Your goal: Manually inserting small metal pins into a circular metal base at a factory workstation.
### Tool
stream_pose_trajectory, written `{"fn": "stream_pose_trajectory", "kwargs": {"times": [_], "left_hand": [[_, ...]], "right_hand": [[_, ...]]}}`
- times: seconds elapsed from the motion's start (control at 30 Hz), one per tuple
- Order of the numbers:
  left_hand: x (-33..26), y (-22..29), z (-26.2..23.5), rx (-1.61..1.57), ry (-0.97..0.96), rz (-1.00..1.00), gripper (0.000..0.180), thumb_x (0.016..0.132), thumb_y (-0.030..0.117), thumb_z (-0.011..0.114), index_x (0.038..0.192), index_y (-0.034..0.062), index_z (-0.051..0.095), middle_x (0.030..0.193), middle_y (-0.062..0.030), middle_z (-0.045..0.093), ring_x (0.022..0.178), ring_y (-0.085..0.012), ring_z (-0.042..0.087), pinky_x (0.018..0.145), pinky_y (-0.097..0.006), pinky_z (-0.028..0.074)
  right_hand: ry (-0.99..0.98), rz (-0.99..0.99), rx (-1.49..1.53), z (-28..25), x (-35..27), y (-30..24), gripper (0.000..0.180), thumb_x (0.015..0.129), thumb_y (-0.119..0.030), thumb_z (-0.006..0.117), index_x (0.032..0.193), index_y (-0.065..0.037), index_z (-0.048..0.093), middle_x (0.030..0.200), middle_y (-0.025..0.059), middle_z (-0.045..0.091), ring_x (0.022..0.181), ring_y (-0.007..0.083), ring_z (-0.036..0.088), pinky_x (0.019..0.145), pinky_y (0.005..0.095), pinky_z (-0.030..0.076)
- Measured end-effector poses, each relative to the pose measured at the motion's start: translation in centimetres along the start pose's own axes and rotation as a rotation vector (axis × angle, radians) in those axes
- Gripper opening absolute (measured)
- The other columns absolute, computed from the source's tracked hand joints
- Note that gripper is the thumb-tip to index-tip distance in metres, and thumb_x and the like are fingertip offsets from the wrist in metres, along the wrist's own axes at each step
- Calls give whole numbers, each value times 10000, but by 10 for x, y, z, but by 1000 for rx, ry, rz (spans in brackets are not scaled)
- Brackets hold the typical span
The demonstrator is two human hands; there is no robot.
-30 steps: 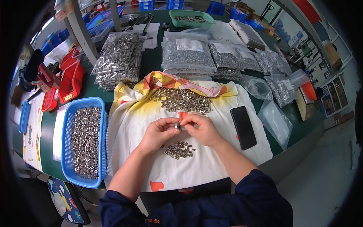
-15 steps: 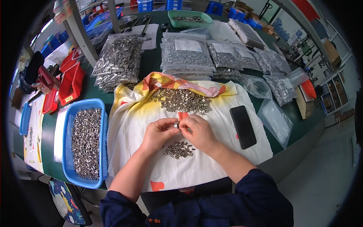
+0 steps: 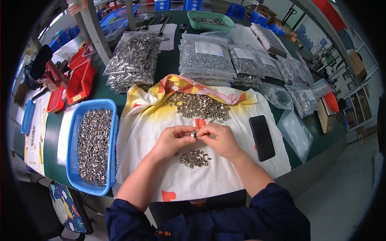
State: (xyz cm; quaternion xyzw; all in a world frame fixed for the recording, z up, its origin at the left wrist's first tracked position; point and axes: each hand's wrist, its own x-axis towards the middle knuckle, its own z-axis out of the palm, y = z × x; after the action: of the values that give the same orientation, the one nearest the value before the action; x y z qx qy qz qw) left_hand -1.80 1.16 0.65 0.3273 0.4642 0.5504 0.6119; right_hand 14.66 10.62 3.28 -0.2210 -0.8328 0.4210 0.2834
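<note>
Between the fingertips of both hands is a small silver metal sleeve. My left hand pinches it from the left between thumb and forefinger. From the right, my right hand closes its thumb and fingers on the same piece, covering part of it. Just below the hands a small pile of metal sleeves lies on a white and yellow cloth. Beyond them, a larger heap of sleeves rests against the cloth's rumpled far edge.
A blue basket full of sleeves stands at the left. A black phone lies right of my right hand. Filled plastic bags line the back, near a green tray. Red bins sit far left.
My view has shifted slightly, so the table appears moved a little to the right. Both hands remain together at the small metal sleeve, the right fingers turned slightly.
</note>
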Motion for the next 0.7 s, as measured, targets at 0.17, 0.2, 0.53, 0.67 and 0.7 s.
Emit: {"fn": "stream_pose_trajectory", "kwargs": {"times": [0.17, 0.2, 0.53, 0.67, 0.7], "left_hand": [[1, 3, 5, 1, -60, -9, 330, 793, 20, 631, 1104, -46, 540, 975, -72, 615, 864, -103, 583, 780, -224, 480], [0, 3, 4, 16, -61, -5, 329, 793, 20, 630, 1103, -46, 541, 977, -72, 615, 865, -104, 583, 783, -225, 480], [-8, 5, -1, -34, -293, -110, 304, 773, -15, 638, 1068, -17, 566, 971, -56, 623, 871, -100, 585, 785, -228, 477], [-7, 4, 2, 100, -352, -106, 300, 765, -14, 649, 1055, -14, 573, 960, -40, 629, 868, -94, 584, 776, -229, 475], [-6, 4, 2, 111, -352, -110, 298, 764, -13, 650, 1052, -15, 575, 957, -37, 630, 867, -92, 583, 774, -229, 474]], "right_hand": [[-100, 224, 172, -1, 2, 5, 60, 730, 18, 628, 782, -10, 619, 751, 15, 603, 696, 86, 561, 639, 221, 456], [-107, 233, 183, -1, 2, 3, 58, 731, 11, 634, 784, -10, 619, 757, 13, 600, 693, 81, 555, 639, 222, 455], [-40, 192, 61, -20, 7, 5, 149, 729, -66, 670, 864, -32, 615, 789, 28, 600, 715, 90, 556, 662, 227, 446], [113, 8, -645, -8, 4, 38, 127, 725, -144, 649, 818, -63, 619, 811, 86, 583, 795, 264, 542, 724, 349, 446], [111, 12, -641, -5, 5, 41, 127, 725, -144, 649, 818, -63, 619, 811, 86, 583, 795, 264, 542, 724, 349, 446]]}}
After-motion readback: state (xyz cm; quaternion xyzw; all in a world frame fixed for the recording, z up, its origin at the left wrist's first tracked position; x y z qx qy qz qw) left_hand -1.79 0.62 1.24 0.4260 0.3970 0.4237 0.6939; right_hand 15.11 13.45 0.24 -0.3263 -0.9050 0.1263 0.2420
